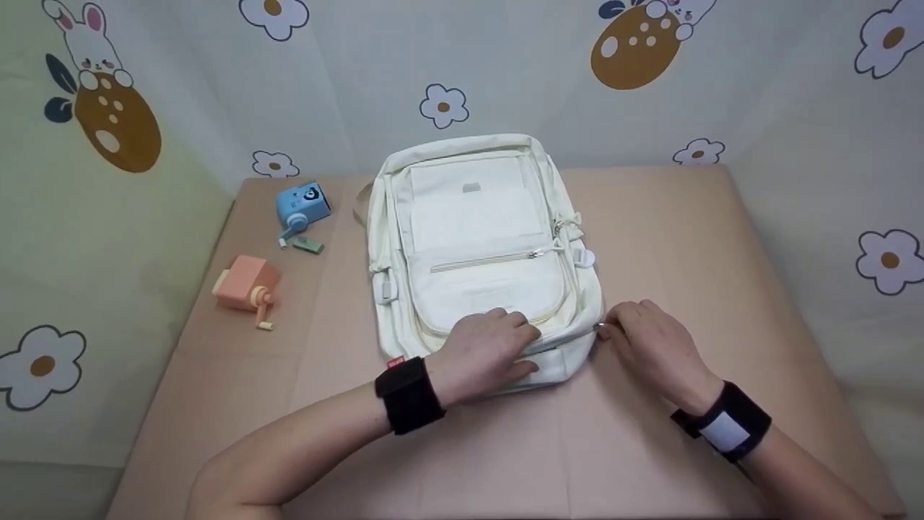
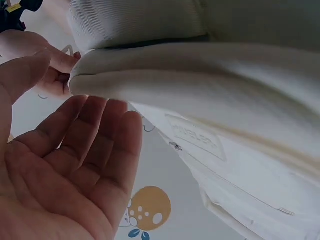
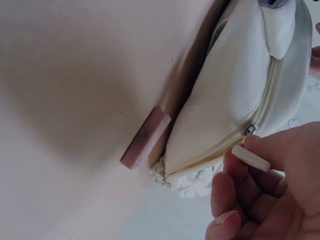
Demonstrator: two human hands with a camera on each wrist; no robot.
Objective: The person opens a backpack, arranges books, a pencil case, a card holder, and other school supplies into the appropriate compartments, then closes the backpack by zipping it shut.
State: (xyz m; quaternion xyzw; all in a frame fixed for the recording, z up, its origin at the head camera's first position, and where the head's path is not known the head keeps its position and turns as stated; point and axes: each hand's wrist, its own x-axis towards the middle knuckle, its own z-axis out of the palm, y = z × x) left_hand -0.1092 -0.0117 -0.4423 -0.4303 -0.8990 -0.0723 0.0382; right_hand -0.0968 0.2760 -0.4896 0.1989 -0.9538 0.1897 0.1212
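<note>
A cream-white backpack (image 1: 476, 217) lies flat on the tan table (image 1: 686, 238), front pockets up. My left hand (image 1: 516, 328) rests on its near end, palm down. In the left wrist view the left hand (image 2: 85, 150) shows straight fingers against the backpack's fabric (image 2: 225, 75). At the near right corner of the backpack, my right hand (image 1: 613, 328) pinches a zipper pull. The right wrist view shows the white flat pull tab (image 3: 250, 158) held between thumb and fingers of the right hand (image 3: 250, 200), just below the metal slider (image 3: 249, 130) on the backpack's side zipper.
A blue pencil sharpener (image 1: 303, 206) and a small green item (image 1: 308, 245) lie at the table's far left, an orange crank sharpener (image 1: 247, 284) nearer. Cloth with flower and rabbit prints hangs behind and beside the table. Bare tabletop stretches right of the backpack.
</note>
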